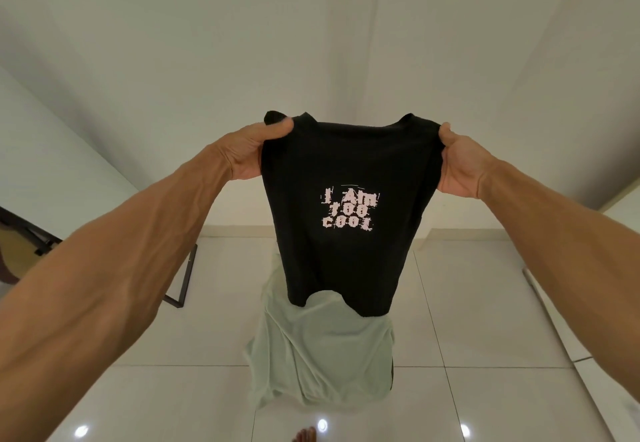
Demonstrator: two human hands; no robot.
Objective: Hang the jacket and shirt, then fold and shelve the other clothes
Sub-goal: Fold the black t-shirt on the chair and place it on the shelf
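We hold the black T-shirt [349,206] up in the air over the floor [485,303], left hand [254,150] and right hand [457,161] each pinching 1 shoulder. Soft, light, limp; shoulder seams look best for gripping while folding.

Glossy white tiled floor [485,303] carrying a pale green cloth

A pale green garment [322,348] is lying crumpled and spread out on the floor near the middle, running away from the camera. A dark metal frame [183,279] is standing on the tiles to its left, apart from it. Ceiling lights are reflecting as bright spots in the near tiles, and bare toes [304,436] are resting at the bottom edge.
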